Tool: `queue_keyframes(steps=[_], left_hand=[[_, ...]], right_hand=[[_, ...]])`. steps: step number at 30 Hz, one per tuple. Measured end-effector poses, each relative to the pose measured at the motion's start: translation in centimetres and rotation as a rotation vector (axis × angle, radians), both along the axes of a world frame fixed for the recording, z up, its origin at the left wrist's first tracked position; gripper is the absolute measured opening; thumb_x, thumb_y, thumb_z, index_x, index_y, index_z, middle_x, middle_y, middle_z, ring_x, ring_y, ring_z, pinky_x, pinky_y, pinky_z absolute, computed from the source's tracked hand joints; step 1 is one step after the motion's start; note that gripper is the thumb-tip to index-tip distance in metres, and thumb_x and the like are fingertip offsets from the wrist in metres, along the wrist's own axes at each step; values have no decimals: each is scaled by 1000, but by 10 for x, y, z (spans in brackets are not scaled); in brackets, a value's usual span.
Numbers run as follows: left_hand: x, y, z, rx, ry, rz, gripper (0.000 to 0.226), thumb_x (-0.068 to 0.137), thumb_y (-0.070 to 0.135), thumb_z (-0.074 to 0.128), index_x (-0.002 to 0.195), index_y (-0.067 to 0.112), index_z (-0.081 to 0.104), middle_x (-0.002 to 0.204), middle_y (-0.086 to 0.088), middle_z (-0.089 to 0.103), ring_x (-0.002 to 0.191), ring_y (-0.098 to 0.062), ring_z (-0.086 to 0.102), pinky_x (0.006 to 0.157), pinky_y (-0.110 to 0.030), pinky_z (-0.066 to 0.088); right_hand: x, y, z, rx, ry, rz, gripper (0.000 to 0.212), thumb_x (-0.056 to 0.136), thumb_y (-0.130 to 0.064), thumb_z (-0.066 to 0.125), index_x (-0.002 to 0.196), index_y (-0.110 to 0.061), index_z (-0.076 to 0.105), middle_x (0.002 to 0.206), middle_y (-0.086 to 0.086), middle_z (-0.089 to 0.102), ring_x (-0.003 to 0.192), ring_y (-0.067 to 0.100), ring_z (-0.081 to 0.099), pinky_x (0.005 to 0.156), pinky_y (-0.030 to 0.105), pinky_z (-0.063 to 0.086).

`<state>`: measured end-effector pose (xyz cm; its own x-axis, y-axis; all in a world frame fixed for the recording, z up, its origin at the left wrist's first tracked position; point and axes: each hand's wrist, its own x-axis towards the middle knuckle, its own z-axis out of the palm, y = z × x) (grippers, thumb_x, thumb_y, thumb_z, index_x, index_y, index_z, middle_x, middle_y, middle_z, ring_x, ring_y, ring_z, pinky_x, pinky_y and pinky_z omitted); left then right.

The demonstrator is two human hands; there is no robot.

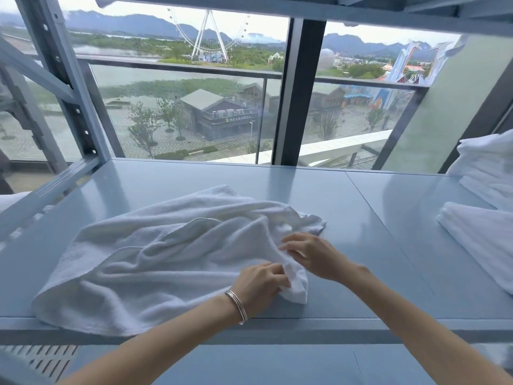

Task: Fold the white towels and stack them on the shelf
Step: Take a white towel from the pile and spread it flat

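A crumpled white towel (155,254) lies spread over the left and middle of the pale blue shelf (361,245). My left hand (261,282), with silver bangles on the wrist, pinches the towel's near right corner. My right hand (311,254) grips the towel's right edge just above that corner. A folded white towel (483,240) rests at the right of the shelf. Behind it, a stack of folded white towels (488,168) stands against the right side.
A metal upright of the rack (69,87) rises at the back left, and an upper shelf (277,9) runs overhead. Behind the shelf is a large window with a dark frame post (299,93). A lower shelf (249,365) shows below my arms.
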<state>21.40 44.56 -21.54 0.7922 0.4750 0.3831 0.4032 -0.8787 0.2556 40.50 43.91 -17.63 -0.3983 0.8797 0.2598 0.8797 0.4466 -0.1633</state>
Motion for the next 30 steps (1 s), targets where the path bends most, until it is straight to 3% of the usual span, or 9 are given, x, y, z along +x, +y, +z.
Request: queue_keyframes(steps=[4, 6, 9, 11, 13, 16, 21, 25, 30], left_hand=[[19, -9, 9, 71, -67, -10, 8, 74, 24, 60, 70, 26, 67, 74, 9, 64, 62, -14, 61, 44, -18, 41], [21, -3, 17, 106, -81, 78, 16, 82, 20, 52, 76, 22, 67, 75, 6, 63, 67, -16, 61, 46, -20, 45], [22, 9, 33, 124, 65, 229, 36, 76, -7, 53, 98, 17, 69, 93, -1, 67, 88, -23, 63, 58, -26, 48], [24, 16, 38, 60, 222, 302, 45, 84, -7, 43, 117, 19, 61, 111, -1, 62, 107, -23, 55, 74, -30, 46], [29, 24, 38, 9, 418, 295, 45, 90, -3, 38, 122, 22, 58, 120, 1, 58, 115, -21, 49, 82, -31, 44], [45, 27, 26, -62, 499, 163, 34, 92, 10, 46, 118, 26, 60, 127, 4, 54, 118, -21, 47, 93, -33, 43], [81, 15, 5, -145, 630, 174, 55, 89, 46, 52, 140, 40, 33, 152, 4, 25, 136, -24, 26, 105, -46, 35], [97, 16, 15, -214, 705, 222, 63, 91, 55, 41, 146, 39, 15, 157, 7, 5, 144, -28, 4, 107, -61, 21], [126, 37, 22, -233, 720, 239, 60, 93, 55, 36, 146, 41, 12, 158, 8, 1, 145, -28, 1, 111, -59, 13]], right_hand=[[8, -8, -11, -197, -218, -99, 28, 99, -29, 39, 106, -16, 64, 113, -1, 61, 102, 24, 56, 78, 30, 37], [24, -12, -13, -170, -238, -156, 30, 100, -30, 35, 103, -16, 62, 112, -2, 61, 103, 24, 56, 96, 31, 34], [60, -17, -11, -219, -294, -251, 30, 101, -29, 31, 99, -17, 59, 110, -3, 61, 103, 24, 57, 109, 38, 26], [85, -20, -8, -248, -345, -298, 30, 101, -29, 31, 99, -19, 59, 109, -4, 61, 107, 23, 54, 109, 41, 26], [109, -21, -4, -272, -409, -332, 32, 100, -29, 32, 102, -18, 62, 111, -3, 60, 119, 19, 45, 106, 42, 26], [122, -28, -1, -269, -408, -282, 33, 100, -26, 35, 108, -14, 65, 126, -1, 53, 124, 21, 41, 104, 36, 31], [97, -60, -8, -371, 90, -78, 27, 97, -26, 47, 88, -13, 69, 104, 0, 61, 94, 18, 59, 87, 36, 45], [108, -77, 4, -454, -120, -259, 48, 99, -44, 33, 67, -19, 59, 86, -3, 56, 84, 22, 57, 77, 37, 44], [113, -72, 11, -316, -176, -379, 29, 100, -33, 34, 85, -16, 51, 104, 9, 59, 88, 30, 55, 67, 33, 37]])
